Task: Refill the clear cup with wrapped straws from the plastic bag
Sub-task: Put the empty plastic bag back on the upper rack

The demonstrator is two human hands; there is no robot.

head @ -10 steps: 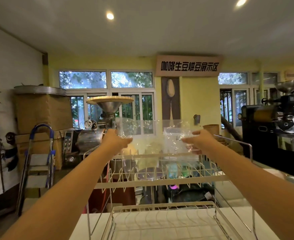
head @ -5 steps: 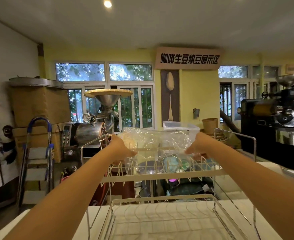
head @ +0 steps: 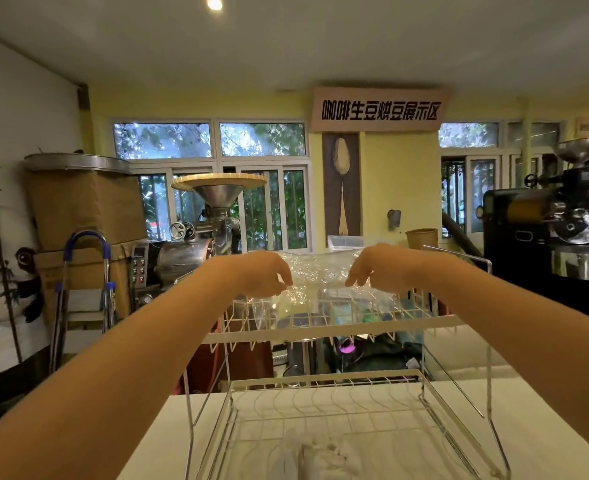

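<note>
A crumpled clear plastic bag [head: 320, 271] lies across the top tier of a white wire rack [head: 320, 332], straight ahead at arm's length. My left hand [head: 258, 271] pinches the film at the bag's left end, fingers curled downward. At the right end, my right hand [head: 379, 265] has its fingertips pointing down into the film. I cannot make out what is inside the bag. No clear cup is in view.
The rack's lower tier [head: 320, 410] stands on a white counter [head: 545, 427] right under my arms. Beyond the counter are a metal grinder [head: 216, 209] on the left, a blue step ladder [head: 85, 278] and a black roaster [head: 545, 220] on the right.
Both hands have come down with the bag from chest height, where it was stretched between them, and it now rests on the rack's top tier. My hands have drawn closer together.
</note>
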